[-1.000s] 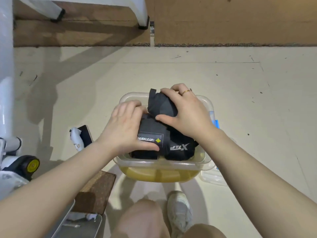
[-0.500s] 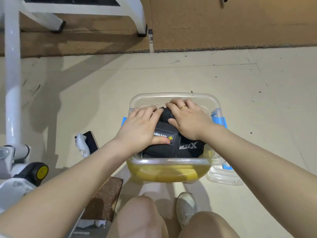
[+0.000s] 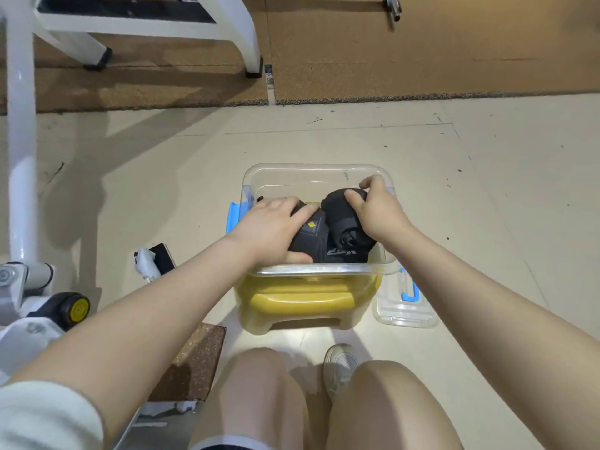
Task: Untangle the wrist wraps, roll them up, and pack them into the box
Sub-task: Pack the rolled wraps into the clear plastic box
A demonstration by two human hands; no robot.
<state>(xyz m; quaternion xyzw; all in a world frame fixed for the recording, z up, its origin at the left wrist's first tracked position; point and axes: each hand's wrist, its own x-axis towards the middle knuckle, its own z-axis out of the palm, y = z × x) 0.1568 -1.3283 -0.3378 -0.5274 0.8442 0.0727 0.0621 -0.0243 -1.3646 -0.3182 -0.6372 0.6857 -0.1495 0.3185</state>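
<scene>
Both my hands are down inside the clear plastic box (image 3: pixel 313 172), which sits on a yellow stool (image 3: pixel 302 298) on the floor in front of my knees. My left hand (image 3: pixel 271 225) is curled over the left rolled wrist wrap (image 3: pixel 308 237), fingers draped across its top and thumb tucked under its near edge, so I am gripping it. A small yellow mark shows on that roll just past my fingers. My right hand (image 3: pixel 375 211) is wrapped around the right rolled wrist wrap (image 3: pixel 341 209), fingers curled over its far end and thumb on its top. The two black rolls lie side by side, touching each other, in the near half of the box; the far half shows only the bare bottom. White lettering shows on the near face of the wraps, too blurred to read.

The clear lid (image 3: pixel 404 306) with a blue clip lies on the floor just right of the stool. Another blue clip (image 3: pixel 234 214) hangs at the box's left side. A phone (image 3: pixel 162 258) rests on the floor to the left, near a white machine frame (image 3: pixel 22 157).
</scene>
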